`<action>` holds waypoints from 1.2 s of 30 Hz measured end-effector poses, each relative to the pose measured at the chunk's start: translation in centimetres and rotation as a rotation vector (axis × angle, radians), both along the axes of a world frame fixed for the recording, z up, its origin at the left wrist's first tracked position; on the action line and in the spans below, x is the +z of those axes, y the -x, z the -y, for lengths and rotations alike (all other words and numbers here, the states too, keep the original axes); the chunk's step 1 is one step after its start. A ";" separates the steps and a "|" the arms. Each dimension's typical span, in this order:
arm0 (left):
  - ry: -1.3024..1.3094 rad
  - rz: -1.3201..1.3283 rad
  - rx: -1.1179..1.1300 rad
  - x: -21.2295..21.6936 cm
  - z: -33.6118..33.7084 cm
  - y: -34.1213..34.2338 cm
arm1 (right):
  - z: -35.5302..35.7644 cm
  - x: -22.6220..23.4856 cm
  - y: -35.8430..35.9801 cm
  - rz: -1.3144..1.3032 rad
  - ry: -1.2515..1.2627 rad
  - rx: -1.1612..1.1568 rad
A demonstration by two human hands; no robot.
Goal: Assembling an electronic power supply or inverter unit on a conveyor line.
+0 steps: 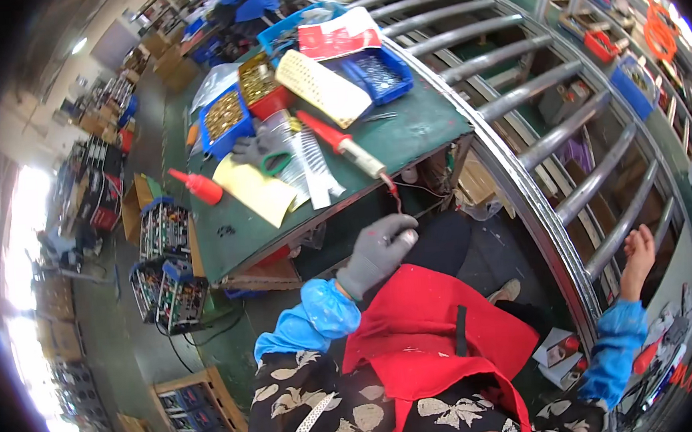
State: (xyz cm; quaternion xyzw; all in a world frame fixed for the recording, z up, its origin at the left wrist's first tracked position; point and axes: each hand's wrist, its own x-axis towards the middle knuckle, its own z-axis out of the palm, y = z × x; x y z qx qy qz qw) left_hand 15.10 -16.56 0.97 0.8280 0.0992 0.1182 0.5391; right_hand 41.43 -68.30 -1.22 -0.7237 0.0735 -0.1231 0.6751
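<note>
My left hand (377,255), in a grey work glove, is just above the red apron (433,314) on my lap. Its fingers are curled together, at the lower end of a thin red cord (398,201); whether they grip it is unclear. The cord hangs from a long red-and-cream stick-shaped tool (362,157), which lies over the front edge of the green-topped table (405,136). Far to the right, my bare right hand (640,253) is raised beside the ends of the conveyor rollers, fingers stretched and slightly apart, holding nothing visible.
A roller conveyor (568,128) runs along the right. On the table are blue bins (225,122) of small metal parts, a red bottle (198,186), yellow paper (254,190), a grey glove (257,147) and green-handled scissors (276,163). Electronic units (166,228) stand at left.
</note>
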 end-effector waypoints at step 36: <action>-0.900 0.678 -0.053 11.1 5.3 -6.1 | -20.5 7.9 22.6 -0.179 -0.341 1.160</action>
